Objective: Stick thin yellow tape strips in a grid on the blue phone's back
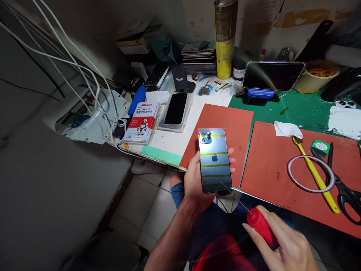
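My left hand (194,180) is wrapped round a smartphone (214,165), with the thumb along one edge and fingertips showing at the other. The phone's blue-grey back, with its camera block at the top, faces up, and several yellow strips run across it. In my right hand (287,237) is the red handle of an awl (261,226). Its thin metal shaft slants up and left, and the tip appears to touch or hover just over the lower part of the phone's back. Both hands are in front of the bench edge, above my lap.
Two red-brown mats (220,128) cover the bench front. On the right lie a yellow brush (316,173), a tape ring (290,169) and scissors (348,197). Further left are a battery box (142,122) and another phone (176,109). A propped phone (273,75) and spray can (225,41) stand behind.
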{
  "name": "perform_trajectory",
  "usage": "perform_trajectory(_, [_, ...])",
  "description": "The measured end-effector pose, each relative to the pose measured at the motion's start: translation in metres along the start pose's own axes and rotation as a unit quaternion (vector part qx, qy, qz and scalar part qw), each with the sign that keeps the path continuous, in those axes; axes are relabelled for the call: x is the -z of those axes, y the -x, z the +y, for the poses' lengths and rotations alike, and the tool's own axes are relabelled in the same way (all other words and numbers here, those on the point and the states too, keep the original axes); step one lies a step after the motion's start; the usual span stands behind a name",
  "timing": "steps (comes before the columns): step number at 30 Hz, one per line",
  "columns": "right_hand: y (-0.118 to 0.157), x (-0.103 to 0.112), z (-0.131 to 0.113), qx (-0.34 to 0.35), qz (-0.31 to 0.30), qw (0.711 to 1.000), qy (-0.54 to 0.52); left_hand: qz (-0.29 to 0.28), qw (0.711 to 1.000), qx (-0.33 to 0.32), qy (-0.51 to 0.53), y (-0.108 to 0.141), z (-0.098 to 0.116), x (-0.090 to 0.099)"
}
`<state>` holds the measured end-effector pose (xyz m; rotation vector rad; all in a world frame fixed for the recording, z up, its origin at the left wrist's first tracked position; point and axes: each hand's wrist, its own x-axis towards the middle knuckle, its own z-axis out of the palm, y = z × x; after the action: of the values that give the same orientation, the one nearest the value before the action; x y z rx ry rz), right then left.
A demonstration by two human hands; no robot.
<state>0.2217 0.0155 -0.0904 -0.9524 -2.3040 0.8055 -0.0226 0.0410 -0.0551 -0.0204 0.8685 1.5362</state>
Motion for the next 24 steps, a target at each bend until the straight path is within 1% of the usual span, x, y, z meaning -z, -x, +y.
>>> perform_trajectory(2, [0.001,-0.001,-0.001,0.008,0.004,1.0,-0.004,-0.008,1.0,-0.002,0.007,0.0,-0.001,0.001])
perform_trajectory(5, [0.004,-0.002,0.0,-0.004,-0.002,1.0,0.0,-0.009,1.0,0.003,0.019,0.001,-0.001,0.001])
perform_trajectory(10, [0.008,0.003,0.003,-0.034,0.01,0.999,0.004,0.003,1.0,-0.007,0.022,0.002,0.0,-0.004])
perform_trajectory(16, [0.012,0.0,0.001,-0.041,-0.006,0.999,-0.014,0.019,0.999,-0.028,-0.001,0.002,-0.001,-0.008])
perform_trajectory(19, [0.014,-0.001,0.002,-0.058,-0.002,0.998,-0.016,0.014,0.999,-0.03,-0.003,0.003,-0.002,-0.008])
perform_trajectory(24, [0.015,-0.003,0.006,-0.06,-0.001,0.998,-0.014,0.001,0.999,-0.035,-0.005,0.004,-0.002,-0.009])
